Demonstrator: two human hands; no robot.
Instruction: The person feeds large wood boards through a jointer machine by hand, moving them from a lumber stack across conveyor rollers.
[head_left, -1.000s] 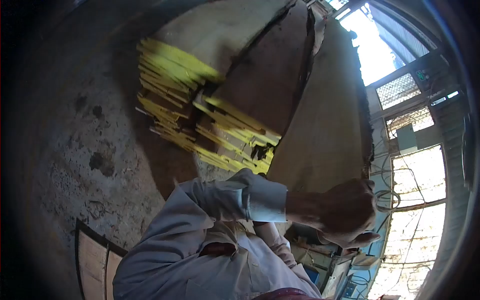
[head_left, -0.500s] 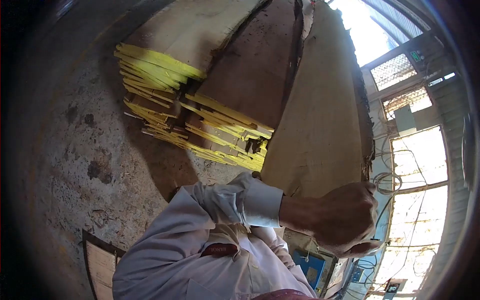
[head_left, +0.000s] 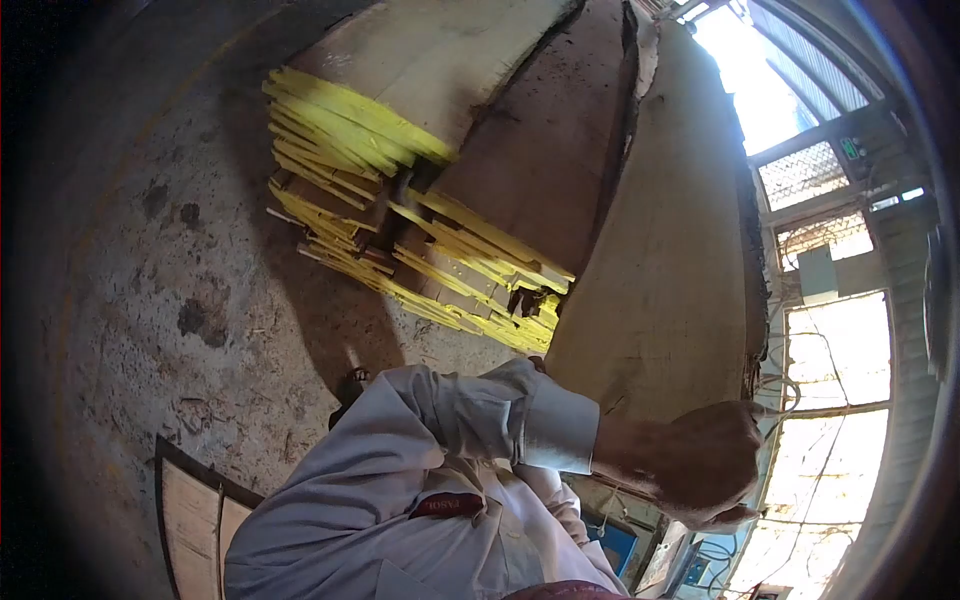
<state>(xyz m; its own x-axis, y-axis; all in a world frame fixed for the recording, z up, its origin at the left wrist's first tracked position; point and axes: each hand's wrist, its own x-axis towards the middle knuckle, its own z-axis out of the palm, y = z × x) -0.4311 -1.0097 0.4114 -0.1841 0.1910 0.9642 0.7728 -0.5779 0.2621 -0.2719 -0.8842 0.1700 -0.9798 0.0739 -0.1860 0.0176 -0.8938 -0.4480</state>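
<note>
My left hand (head_left: 708, 465) reaches across to the right at the end of a pale sleeve. Its fingers are curled into a fist, back of the hand up and thumb side toward my body. What it grips, if anything, is hidden. It appears over the near end of a wide pale plank (head_left: 665, 240) with a rough bark edge. My right hand is out of sight; part of the other sleeve (head_left: 560, 497) shows beneath my left forearm. Left of the pale plank lies a darker board (head_left: 540, 130) on a stack with yellow-painted ends (head_left: 345, 120).
Stained concrete floor (head_left: 200, 260) with wood scraps spreads at the left. A dark-framed panel (head_left: 195, 500) lies at the lower left. Bright windows (head_left: 830, 360), cables and a grey box (head_left: 817, 274) line the right wall. Something blue (head_left: 612, 545) shows low near my body.
The view has shifted, so the stack and windows sit farther right and mostly lower in the frame. My left hand appears slightly lower, still closed.
</note>
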